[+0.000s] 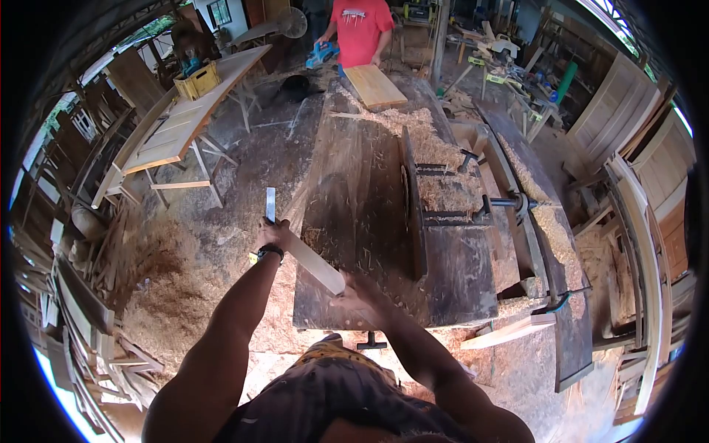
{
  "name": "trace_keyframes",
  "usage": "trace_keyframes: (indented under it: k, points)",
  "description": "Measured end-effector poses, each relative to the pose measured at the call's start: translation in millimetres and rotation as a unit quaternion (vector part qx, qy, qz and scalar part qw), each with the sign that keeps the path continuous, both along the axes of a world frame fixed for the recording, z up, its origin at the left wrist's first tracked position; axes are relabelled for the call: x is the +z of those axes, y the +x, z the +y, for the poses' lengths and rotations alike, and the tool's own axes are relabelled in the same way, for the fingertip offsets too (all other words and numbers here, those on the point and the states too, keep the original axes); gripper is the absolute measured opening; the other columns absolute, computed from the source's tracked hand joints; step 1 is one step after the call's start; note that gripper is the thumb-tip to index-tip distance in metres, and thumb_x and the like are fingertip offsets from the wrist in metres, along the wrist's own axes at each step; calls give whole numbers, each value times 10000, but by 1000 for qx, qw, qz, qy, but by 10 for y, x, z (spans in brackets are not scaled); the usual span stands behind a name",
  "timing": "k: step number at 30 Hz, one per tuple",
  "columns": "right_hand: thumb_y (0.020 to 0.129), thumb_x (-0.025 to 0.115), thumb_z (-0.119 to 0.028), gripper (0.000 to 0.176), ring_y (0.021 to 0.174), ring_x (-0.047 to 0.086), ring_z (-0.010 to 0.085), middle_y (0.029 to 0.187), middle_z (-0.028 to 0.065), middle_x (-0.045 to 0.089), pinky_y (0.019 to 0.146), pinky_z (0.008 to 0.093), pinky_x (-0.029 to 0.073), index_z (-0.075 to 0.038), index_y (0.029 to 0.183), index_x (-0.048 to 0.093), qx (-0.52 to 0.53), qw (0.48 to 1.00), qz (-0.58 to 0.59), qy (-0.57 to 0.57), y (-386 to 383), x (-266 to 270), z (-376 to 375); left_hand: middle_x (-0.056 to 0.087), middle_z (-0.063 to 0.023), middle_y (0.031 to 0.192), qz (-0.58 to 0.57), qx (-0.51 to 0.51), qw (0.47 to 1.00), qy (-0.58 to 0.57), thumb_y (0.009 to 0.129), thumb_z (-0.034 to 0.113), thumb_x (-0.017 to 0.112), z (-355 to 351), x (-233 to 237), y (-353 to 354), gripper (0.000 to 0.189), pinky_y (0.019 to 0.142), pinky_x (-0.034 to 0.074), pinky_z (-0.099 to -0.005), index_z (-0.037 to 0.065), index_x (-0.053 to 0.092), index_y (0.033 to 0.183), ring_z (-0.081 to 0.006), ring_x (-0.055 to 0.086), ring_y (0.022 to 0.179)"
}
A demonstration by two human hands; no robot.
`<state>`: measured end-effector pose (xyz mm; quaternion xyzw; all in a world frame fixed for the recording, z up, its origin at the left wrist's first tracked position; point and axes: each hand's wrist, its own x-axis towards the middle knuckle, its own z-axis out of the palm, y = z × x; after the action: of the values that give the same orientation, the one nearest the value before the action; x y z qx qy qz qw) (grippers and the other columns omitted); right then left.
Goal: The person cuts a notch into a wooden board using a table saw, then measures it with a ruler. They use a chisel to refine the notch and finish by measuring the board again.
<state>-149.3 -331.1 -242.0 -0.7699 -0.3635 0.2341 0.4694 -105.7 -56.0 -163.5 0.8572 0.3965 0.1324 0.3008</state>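
Observation:
My left hand (273,235), with a dark watch at the wrist, is closed round the upper end of a pale wooden slat (316,264). A flat metal strip (270,204) rises from the same hand, and a small yellow piece (253,258) shows beside the wrist. The slat slants down to the right, its rounded lower end at the fingers of my right hand (362,299), which grip it there. Both hands are over the near left part of a dark workbench (347,221).
A dark upright board (412,207) stands along the bench beside black clamps (480,209). Shavings (413,122) lie over bench and floor. Across the bench, a person in a red shirt (362,33) holds a blue power tool (322,53) near a plank (375,85). A door panel (177,133) rests on trestles at left.

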Motion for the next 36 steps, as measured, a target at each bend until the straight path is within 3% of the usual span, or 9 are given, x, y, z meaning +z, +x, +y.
trace_keyframes:
  k: [1,2,4,11,13,14,16,20,36]
  points:
    - [778,819,-27,639,1072,605,156,1201,80,643,916,350,505,-41,1348,532,11,989,-30,-143,6,318,-49,631,-235,1173,-2,6,1000,15,793,382,683,-13,-6,22,500,941,503,-520,27,551,1121,-431,628,1091]
    - [778,819,-27,639,1072,605,156,1201,80,643,916,350,505,-41,1348,532,12,989,-33,-146,21,227,-67,630,-243,1172,-5,14,999,36,790,385,686,18,-98,58,512,946,501,-522,25,549,1127,-433,625,1093]
    - [783,827,-59,707,1205,544,178,1353,85,563,1029,349,443,-44,1399,481,5,992,107,-66,85,-181,-22,629,-244,1169,-12,15,999,31,789,388,688,-29,-44,65,514,947,500,-523,28,548,1127,-433,624,1096]
    - [776,851,-172,911,1317,456,184,1452,112,474,1134,358,350,-41,1500,314,77,987,127,53,261,-1383,199,629,-237,1155,-28,5,1000,12,795,357,699,-53,19,8,462,940,498,-529,37,552,1094,-430,625,1091]
    - [790,840,-197,867,1306,467,189,1434,106,494,1129,367,356,-44,1489,350,28,835,478,269,166,-1032,148,629,-242,1160,-16,17,1000,6,797,354,699,-34,-12,49,460,939,499,-526,30,555,1091,-429,622,1092]
    - [790,840,-197,867,1306,467,189,1434,106,494,1129,367,356,-44,1489,350,28,836,478,269,113,-704,80,629,-242,1160,-16,17,1000,5,797,354,699,-35,-22,47,460,939,499,-526,30,555,1091,-429,622,1092]
    - [776,849,-160,845,1286,481,187,1401,99,522,1117,363,365,-48,1473,385,10,978,206,32,41,-59,-68,629,-250,1161,-26,17,999,15,797,357,693,-41,-24,21,473,938,500,-524,23,555,1103,-435,621,1094]
    - [793,831,-137,768,1253,509,182,1364,93,552,1092,355,385,-49,1443,431,46,918,354,173,191,-1146,141,628,-242,1174,-20,17,1000,17,780,378,698,-72,47,8,526,937,500,-532,23,549,1137,-443,624,1100]
    - [790,841,-260,785,1181,541,208,1333,115,582,1057,338,412,-33,1429,445,28,951,271,148,199,-1100,156,629,-219,1192,8,16,1000,23,792,427,695,25,-92,42,551,948,496,-538,56,545,1171,-417,620,1135]
